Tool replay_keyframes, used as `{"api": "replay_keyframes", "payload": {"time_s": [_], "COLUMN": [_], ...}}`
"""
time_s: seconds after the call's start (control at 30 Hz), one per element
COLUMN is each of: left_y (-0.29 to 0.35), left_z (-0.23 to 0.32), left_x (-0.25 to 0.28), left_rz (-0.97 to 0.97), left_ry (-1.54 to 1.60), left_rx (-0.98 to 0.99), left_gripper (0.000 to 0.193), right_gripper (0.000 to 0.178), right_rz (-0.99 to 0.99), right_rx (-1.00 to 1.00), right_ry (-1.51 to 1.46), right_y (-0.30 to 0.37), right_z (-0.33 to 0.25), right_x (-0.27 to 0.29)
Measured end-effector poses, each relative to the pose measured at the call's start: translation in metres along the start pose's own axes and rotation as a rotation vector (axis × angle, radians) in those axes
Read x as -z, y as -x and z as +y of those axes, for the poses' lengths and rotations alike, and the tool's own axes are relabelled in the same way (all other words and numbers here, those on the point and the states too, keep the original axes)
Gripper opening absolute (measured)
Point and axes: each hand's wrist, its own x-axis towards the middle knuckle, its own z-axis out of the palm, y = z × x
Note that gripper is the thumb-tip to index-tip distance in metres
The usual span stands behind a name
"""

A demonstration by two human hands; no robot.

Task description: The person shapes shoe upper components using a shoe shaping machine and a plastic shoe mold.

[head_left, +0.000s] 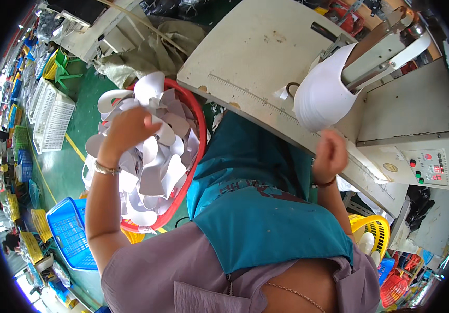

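Observation:
My left hand reaches down into a red basket piled with several curved white pieces; its fingers are buried among them, so what it grips is hidden. My right hand is closed in a loose fist at the near edge of the beige work table, with nothing visible in it. Just beyond it a stack of curved white pieces hangs over the arm of a grey machine. I wear a teal apron.
The machine's control panel with red and green buttons sits to the right. A blue crate and yellow crates stand on the green floor at left, a white crate beyond. A yellow basket is at lower right.

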Motion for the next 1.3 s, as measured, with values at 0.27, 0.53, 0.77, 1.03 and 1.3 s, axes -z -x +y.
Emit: {"api": "replay_keyframes", "payload": {"time_s": [0.27, 0.53, 0.77, 1.03, 1.3], "left_y": [0.055, 0.018, -0.029, -0.069, -0.055], "left_z": [-0.005, 0.081, 0.099, 0.15, 0.202], "left_x": [-0.043, 0.029, 0.043, 0.048, 0.079], "left_rz": [-0.333, 0.306, 0.228, -0.258, -1.0], "left_ry": [0.674, 1.675, 1.911, 1.932, 1.905], "left_rx": [0.267, -0.032, 0.011, -0.09, -0.344], "left_gripper": [0.039, 0.03, 0.025, 0.021, 0.049], "right_gripper": [0.018, 0.03, 0.024, 0.039, 0.039], "right_rz": [-0.763, -0.791, -0.602, -0.294, -0.123], "right_rx": [0.37, 0.263, 0.406, 0.624, 0.676], "right_ry": [-0.342, -0.629, -0.382, -0.022, 0.241], "right_y": [0.014, -0.009, -0.059, -0.109, -0.114], "right_z": [-0.039, -0.078, -0.075, -0.101, -0.092], "right_x": [-0.07, -0.077, -0.031, -0.007, 0.025]}}
